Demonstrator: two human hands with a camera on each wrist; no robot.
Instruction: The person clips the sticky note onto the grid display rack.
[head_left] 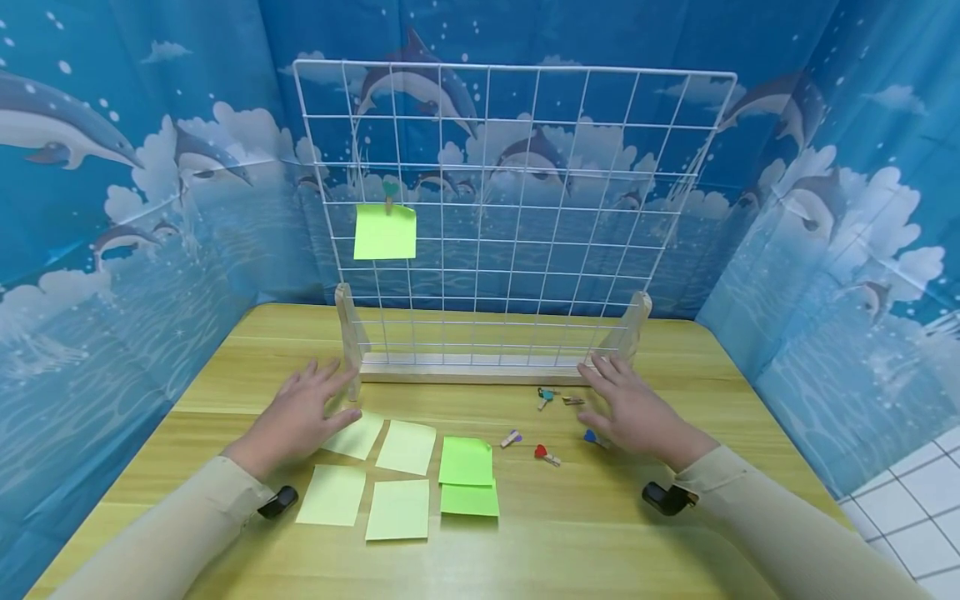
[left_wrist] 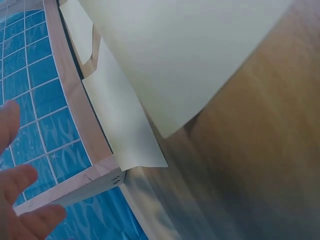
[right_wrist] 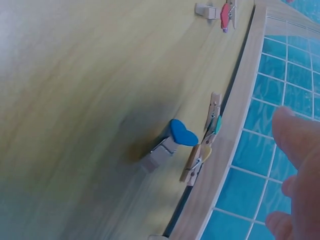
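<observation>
My left hand [head_left: 303, 414] is spread with nothing in it, its thumb overlapping the edge of a pale yellow sticky note [head_left: 358, 435] in the head view. More pale notes lie beside it, with two overlapping green sticky notes [head_left: 467, 460] to their right. Empty too, my right hand [head_left: 637, 414] has its fingers extended near a blue heart clothespin [head_left: 594, 438]. Left of that hand lie a red heart clothespin [head_left: 546, 454], a purple one [head_left: 512, 439] and a teal one [head_left: 545, 398]. The right wrist view shows the blue heart [right_wrist: 183, 133] below the fingers, apart from them.
A white wire grid [head_left: 510, 204] stands upright on a wooden base [head_left: 472, 369] at the back. On its left side, a teal heart clothespin [head_left: 390, 197] holds a green note [head_left: 385, 235]. Blue dolphin curtains [head_left: 112, 333] surround the wooden table [head_left: 555, 550].
</observation>
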